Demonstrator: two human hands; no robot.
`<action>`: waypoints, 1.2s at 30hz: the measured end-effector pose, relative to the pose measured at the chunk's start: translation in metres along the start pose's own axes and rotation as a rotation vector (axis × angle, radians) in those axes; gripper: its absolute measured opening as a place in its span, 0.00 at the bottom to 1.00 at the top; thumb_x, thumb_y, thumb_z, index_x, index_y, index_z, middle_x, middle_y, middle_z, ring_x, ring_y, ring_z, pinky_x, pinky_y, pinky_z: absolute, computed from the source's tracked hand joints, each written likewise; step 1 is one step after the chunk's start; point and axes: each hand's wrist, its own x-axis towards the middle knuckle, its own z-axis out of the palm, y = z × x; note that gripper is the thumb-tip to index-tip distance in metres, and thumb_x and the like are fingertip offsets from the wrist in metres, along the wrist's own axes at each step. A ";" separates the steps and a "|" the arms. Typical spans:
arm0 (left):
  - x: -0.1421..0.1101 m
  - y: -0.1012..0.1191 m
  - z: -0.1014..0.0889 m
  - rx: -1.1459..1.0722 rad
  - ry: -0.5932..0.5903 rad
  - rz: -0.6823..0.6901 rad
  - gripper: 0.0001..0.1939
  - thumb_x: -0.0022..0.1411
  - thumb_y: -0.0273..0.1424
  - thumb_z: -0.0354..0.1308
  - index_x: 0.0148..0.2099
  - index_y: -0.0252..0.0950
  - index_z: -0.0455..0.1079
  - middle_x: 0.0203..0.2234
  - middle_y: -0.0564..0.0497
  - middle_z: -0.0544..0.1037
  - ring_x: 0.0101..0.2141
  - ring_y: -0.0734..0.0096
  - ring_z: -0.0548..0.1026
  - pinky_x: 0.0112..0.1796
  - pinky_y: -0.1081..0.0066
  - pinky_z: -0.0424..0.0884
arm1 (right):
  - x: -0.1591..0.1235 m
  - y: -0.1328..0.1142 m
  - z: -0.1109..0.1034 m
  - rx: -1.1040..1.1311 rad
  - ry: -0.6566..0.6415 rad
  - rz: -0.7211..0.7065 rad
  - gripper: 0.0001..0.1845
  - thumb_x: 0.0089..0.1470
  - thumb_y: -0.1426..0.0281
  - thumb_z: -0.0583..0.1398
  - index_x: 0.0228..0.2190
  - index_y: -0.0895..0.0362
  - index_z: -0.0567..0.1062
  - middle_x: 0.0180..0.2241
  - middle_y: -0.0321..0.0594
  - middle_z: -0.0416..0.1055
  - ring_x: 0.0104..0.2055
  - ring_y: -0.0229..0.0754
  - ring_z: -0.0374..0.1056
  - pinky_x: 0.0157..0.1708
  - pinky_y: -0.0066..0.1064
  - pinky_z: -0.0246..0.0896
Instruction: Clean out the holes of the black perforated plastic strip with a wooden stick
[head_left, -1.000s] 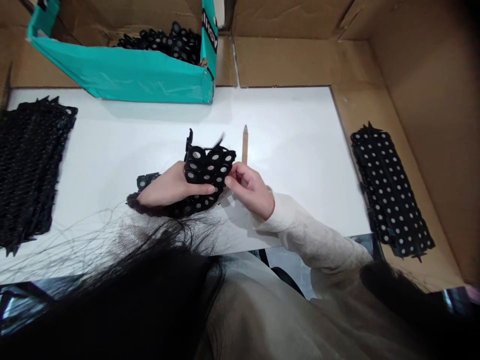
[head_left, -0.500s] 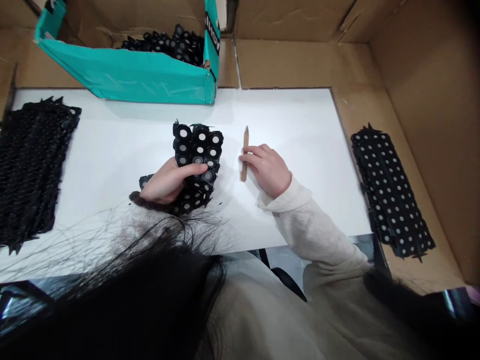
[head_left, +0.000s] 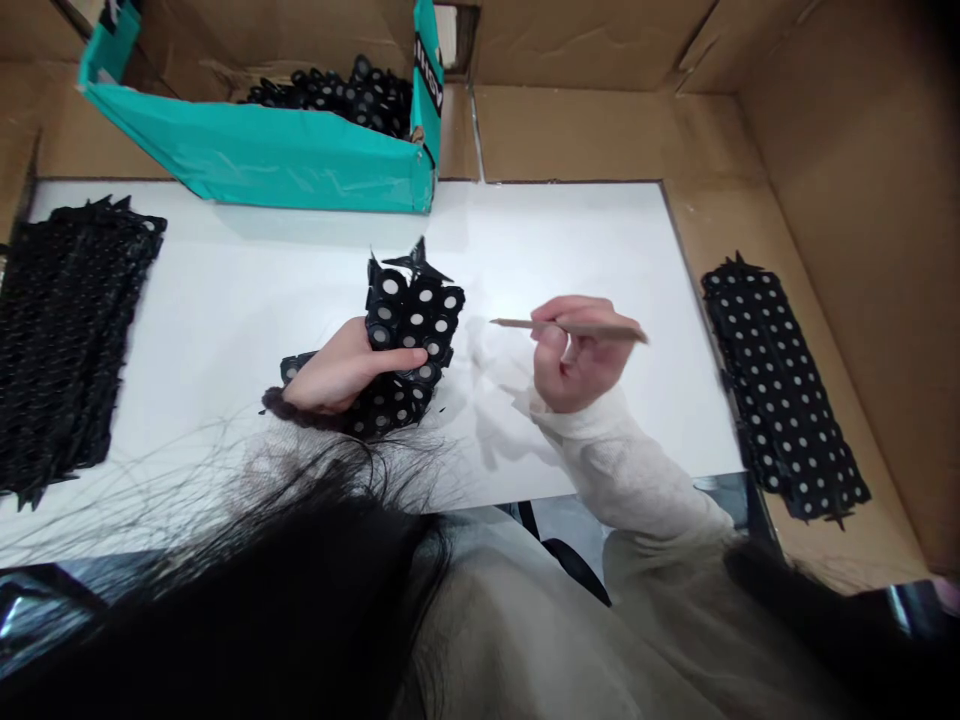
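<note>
My left hand (head_left: 349,365) is closed around a bundle of black strips with white round dots (head_left: 416,318), its thumb pressed on the front face. Thin black points stick up from the bundle's top. To the right, my right hand (head_left: 581,355) pinches a thin wooden stick with a pointed tip (head_left: 517,323), like a pencil. The stick lies roughly level above the white board, its tip toward the bundle but apart from it. More dotted black pieces (head_left: 386,405) show beneath my left hand.
A teal-edged box (head_left: 277,155) at the back holds a heap of black dotted pieces (head_left: 345,95). Stacks of black strips lie at the left (head_left: 67,340) and on the cardboard at the right (head_left: 784,385). The white board (head_left: 637,250) covers the work surface, with cardboard walls around it.
My right hand has picked the stick up off the board and turned it from upright to level, moving right. My left hand has shifted the bundle slightly right; its pointed top now shows.
</note>
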 end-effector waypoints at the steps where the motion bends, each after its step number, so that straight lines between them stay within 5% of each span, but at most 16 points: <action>1: 0.000 0.000 0.002 0.045 0.038 0.009 0.18 0.42 0.34 0.70 0.37 0.35 0.73 0.35 0.49 0.79 0.36 0.61 0.77 0.37 0.66 0.74 | -0.002 -0.007 0.001 0.047 0.057 0.023 0.11 0.56 0.74 0.51 0.42 0.50 0.59 0.31 0.34 0.65 0.28 0.33 0.66 0.21 0.28 0.64; 9: -0.003 0.000 0.016 0.250 0.208 0.100 0.17 0.42 0.38 0.68 0.32 0.33 0.72 0.32 0.48 0.79 0.35 0.61 0.76 0.35 0.66 0.73 | -0.012 -0.028 0.003 0.132 0.010 0.147 0.11 0.57 0.71 0.51 0.41 0.46 0.56 0.30 0.34 0.65 0.24 0.34 0.64 0.18 0.29 0.61; 20: -0.005 -0.001 0.017 0.339 0.220 0.167 0.16 0.44 0.39 0.66 0.32 0.32 0.72 0.29 0.49 0.79 0.33 0.62 0.75 0.35 0.65 0.71 | -0.014 -0.025 0.011 0.250 -0.010 0.161 0.12 0.57 0.74 0.51 0.41 0.47 0.59 0.31 0.34 0.66 0.33 0.35 0.70 0.23 0.28 0.65; 27: -0.005 -0.002 0.020 0.335 0.209 0.237 0.13 0.46 0.36 0.65 0.33 0.34 0.72 0.31 0.51 0.79 0.33 0.65 0.75 0.35 0.68 0.72 | -0.011 -0.022 0.015 0.248 -0.078 0.254 0.08 0.60 0.72 0.48 0.41 0.49 0.56 0.32 0.33 0.63 0.30 0.34 0.68 0.27 0.31 0.67; 33: -0.014 0.001 0.030 0.496 0.330 0.312 0.10 0.50 0.35 0.62 0.35 0.35 0.72 0.30 0.52 0.78 0.33 0.65 0.75 0.37 0.68 0.71 | -0.011 -0.019 0.018 0.198 -0.093 0.062 0.12 0.58 0.77 0.50 0.43 0.51 0.59 0.34 0.35 0.66 0.37 0.35 0.69 0.31 0.31 0.70; 36: -0.021 0.001 0.034 0.626 0.463 0.310 0.12 0.51 0.38 0.61 0.36 0.36 0.71 0.27 0.52 0.76 0.34 0.62 0.75 0.41 0.65 0.70 | -0.014 -0.021 0.011 0.110 -0.237 0.036 0.12 0.58 0.73 0.52 0.43 0.49 0.60 0.37 0.37 0.69 0.38 0.36 0.70 0.31 0.32 0.71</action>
